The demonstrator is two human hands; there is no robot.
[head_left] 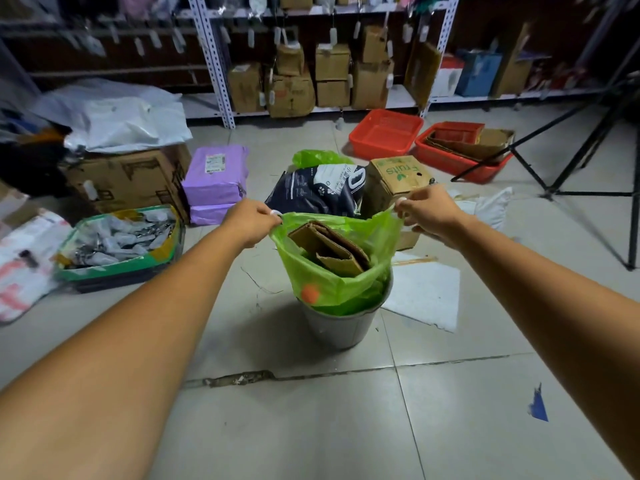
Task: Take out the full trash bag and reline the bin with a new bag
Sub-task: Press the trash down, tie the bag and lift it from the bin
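A translucent green trash bag (332, 285) sits partly raised out of a small grey bin (341, 323) on the tiled floor. Folded cardboard pieces (332, 249) stick up inside the bag, and an orange object shows through its lower left side. My left hand (252, 221) pinches the bag's left top edge. My right hand (427, 211) pinches the right top edge. The bag's mouth is stretched open between both hands, above the bin's rim.
Behind the bin lie a dark printed sack (318, 190), another green bag (317, 157) and a fruit carton (398, 176). Purple parcels (216, 176) and a green-edged crate (117, 240) are left. Red baskets (384, 133) and a tripod (588, 161) are right. A white sheet (426, 292) lies beside the bin.
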